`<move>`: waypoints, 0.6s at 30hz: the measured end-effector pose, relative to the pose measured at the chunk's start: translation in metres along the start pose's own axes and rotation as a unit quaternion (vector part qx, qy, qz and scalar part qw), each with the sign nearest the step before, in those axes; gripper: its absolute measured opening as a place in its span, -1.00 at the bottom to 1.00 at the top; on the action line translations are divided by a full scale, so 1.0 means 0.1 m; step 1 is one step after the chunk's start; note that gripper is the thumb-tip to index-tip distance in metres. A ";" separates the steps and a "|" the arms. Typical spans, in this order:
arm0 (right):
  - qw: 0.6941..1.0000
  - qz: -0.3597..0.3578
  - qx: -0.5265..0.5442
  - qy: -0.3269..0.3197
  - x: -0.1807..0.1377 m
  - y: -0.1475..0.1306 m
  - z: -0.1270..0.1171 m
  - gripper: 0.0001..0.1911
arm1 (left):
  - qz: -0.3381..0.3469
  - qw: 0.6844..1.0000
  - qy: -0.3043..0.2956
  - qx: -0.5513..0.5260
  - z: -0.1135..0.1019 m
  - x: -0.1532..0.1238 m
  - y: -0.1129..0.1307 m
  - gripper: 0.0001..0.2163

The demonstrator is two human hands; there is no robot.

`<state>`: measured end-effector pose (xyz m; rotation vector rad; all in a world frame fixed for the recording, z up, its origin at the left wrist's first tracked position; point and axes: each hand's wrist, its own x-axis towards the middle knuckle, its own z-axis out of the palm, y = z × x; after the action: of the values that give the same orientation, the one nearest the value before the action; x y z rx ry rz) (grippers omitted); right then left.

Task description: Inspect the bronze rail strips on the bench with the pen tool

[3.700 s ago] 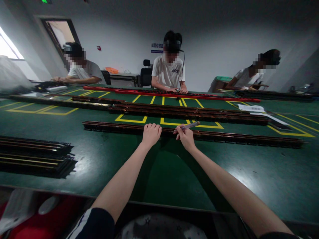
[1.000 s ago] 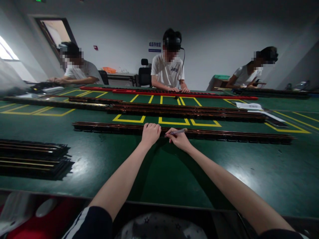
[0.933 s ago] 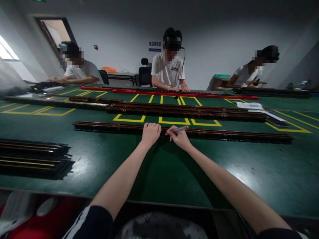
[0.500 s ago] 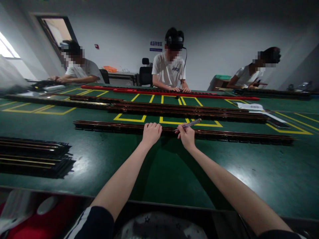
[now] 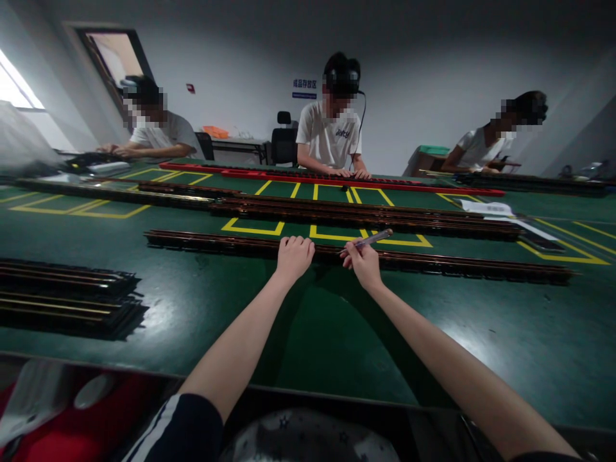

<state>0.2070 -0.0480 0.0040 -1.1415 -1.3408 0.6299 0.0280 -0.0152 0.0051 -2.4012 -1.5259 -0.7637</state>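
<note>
Across the table in front of me lies a long dark strip bundle (image 5: 462,265) with coppery edges. My left hand (image 5: 295,260) is closed over it left of its middle, fingers curled on the far edge. In my right hand (image 5: 363,263) a slim, pen-like tool (image 5: 378,237) with a clear greyish barrel is pinched, its thick end pointing up and right. The tool's tip is down at the strip bundle, but I cannot make out whether it touches.
Behind lies another stack of dark strips (image 5: 360,213), then a long red tray (image 5: 447,188). More strips (image 5: 62,311) lie at the near left. White paper (image 5: 486,207) and a dark flat device (image 5: 543,241) are at right. Three people sit across the green table (image 5: 327,346).
The whole view has shifted slightly. Both hands stay at the same places on the strip bundle, and the pen-like tool is still in the right hand.
</note>
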 end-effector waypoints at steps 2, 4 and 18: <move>1.000 0.006 0.010 -0.017 0.01 0.01 0.00 -0.50 | -0.016 1.000 0.003 -0.001 -0.01 0.00 0.00 -0.56; 0.999 0.006 0.016 -0.041 0.02 0.02 0.00 -0.53 | -0.037 0.999 0.012 -0.001 -0.02 0.00 0.00 -0.56; 0.995 -0.017 -0.011 -0.098 0.02 0.00 0.05 -0.63 | 0.018 1.000 -0.006 -0.016 0.03 0.01 -0.03 -0.60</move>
<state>0.2029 -0.0446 0.0043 -1.0946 -1.5335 0.7174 0.0266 -0.0116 0.0029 -2.4547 -1.4818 -0.7732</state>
